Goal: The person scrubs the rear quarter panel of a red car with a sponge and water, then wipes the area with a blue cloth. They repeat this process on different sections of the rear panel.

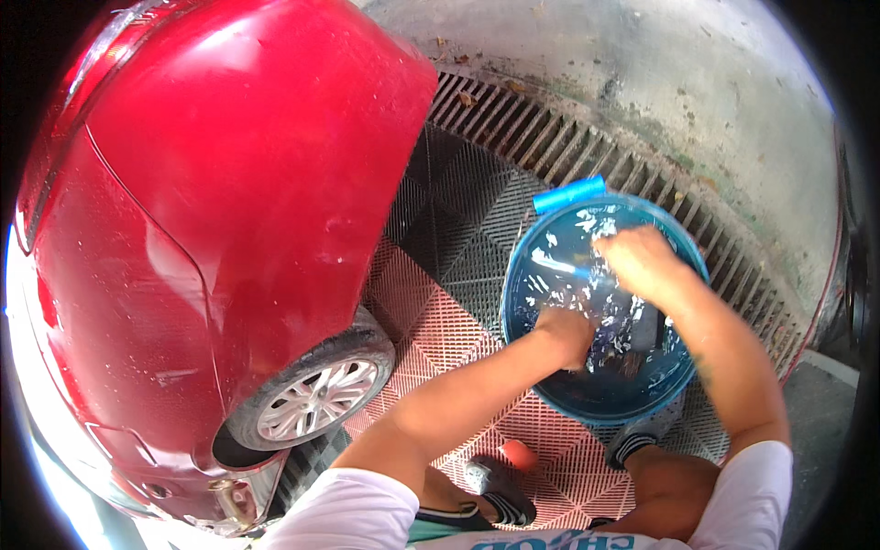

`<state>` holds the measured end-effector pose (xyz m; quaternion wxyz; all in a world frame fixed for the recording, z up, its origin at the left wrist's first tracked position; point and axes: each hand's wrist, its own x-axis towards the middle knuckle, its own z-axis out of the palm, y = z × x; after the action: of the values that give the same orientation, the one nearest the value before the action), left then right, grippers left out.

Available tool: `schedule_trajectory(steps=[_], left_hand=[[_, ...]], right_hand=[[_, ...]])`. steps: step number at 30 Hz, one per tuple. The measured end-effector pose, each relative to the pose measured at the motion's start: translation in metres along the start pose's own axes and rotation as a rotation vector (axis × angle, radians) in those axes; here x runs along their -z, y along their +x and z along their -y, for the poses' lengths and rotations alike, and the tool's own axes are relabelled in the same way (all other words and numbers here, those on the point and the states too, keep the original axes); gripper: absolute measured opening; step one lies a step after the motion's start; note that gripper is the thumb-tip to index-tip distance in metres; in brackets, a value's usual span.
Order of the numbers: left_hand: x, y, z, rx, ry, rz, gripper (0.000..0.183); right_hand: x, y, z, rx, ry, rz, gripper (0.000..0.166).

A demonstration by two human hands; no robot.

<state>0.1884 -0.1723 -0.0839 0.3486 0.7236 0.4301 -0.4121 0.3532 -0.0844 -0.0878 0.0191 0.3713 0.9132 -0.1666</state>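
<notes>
A round blue tub [512, 275] of water stands before me, its surface broken by bright ripples and reflections. My left hand [567, 333] reaches into it, the fingers under the water and hard to make out. On the far right side of the tub, my right hand [636, 261] is at the water with its fingers curled; whether it grips something is hidden. A dark grey block [645, 328] shows in the water near both hands. Close below it is a brown bristly thing [631, 364], blurred by the water. A blue cylindrical object [569, 194] lies against the tub's far rim.
To the left is a red car [261, 172] with an open fuel flap [265, 491] and a wheel [316, 399]. A metal drain grate [550, 141] runs behind the tub, beside a concrete slope [619, 62]. Near my shoe [491, 478] on the tiles lies an orange-red object [519, 455].
</notes>
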Motion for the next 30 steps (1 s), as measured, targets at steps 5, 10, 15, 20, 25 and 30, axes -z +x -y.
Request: schedule_trajectory(steps=[5,10,15,20,25,30], left_hand=[[-0.01,0.004,0.001,0.004,0.262,-0.122,0.074],[0.001,-0.01,0.012,-0.124,-0.185,-0.297,0.071],[0.033,-0.062,0.018,-0.345,-0.751,-0.275,0.05],[0.099,-0.164,0.035,-0.573,-0.777,-0.474,0.046],[0.166,-0.342,0.056,-0.403,-0.352,-0.878,0.048],[0.175,-0.494,0.043,-0.197,-0.103,-1.29,0.053]], right_hand=[[-0.011,0.001,-0.013,-0.006,0.053,-0.112,0.017],[-0.005,-0.015,-0.003,-0.142,-0.005,-0.113,0.025],[0.003,-0.05,-0.002,-0.192,0.115,-0.142,0.016],[-0.014,-0.072,0.0,-0.114,0.333,-0.359,0.015],[0.048,-0.092,0.034,-0.159,0.427,-0.357,0.021],[0.09,-0.122,0.051,-0.432,0.893,-0.403,0.027]])
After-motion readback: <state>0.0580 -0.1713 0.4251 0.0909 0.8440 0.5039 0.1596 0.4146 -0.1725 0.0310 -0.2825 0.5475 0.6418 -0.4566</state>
